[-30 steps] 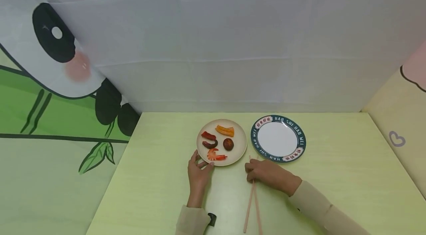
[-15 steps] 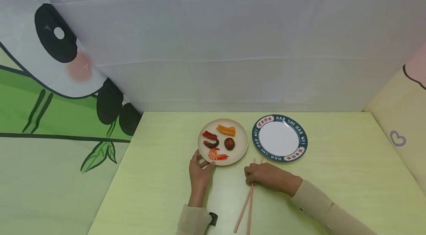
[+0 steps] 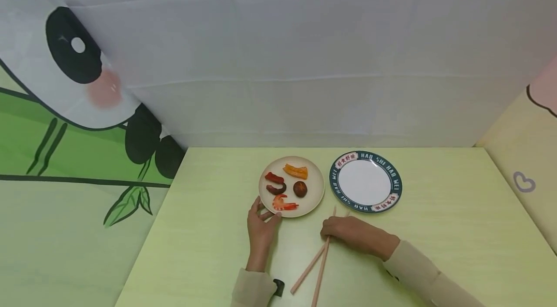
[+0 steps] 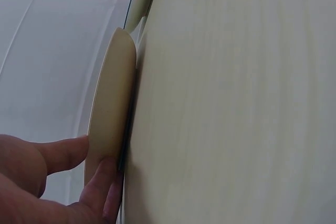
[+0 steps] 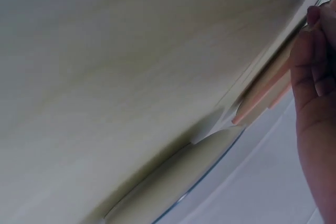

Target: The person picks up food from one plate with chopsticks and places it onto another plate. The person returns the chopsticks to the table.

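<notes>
My left hand holds the near-left rim of a cream plate, thumb and fingers at its edge, as the left wrist view of the plate shows. On it lie a shrimp, a mushroom, an orange-yellow strip, a red piece and a dark curved piece. My right hand pinches a pair of crossed wooden chopsticks. Their ends stick out past the fingers in the right wrist view. Some fingertips are hidden.
A white plate with a dark green lettered rim stands right of the cream plate, beyond my right hand. The pale green table meets a white cloth backdrop at the back. Printed cloth hangs at both sides.
The chopsticks' near ends have swung left and spread, crossing just below my right hand. That hand has shifted slightly nearer to me. My left hand stays at the cream plate.
</notes>
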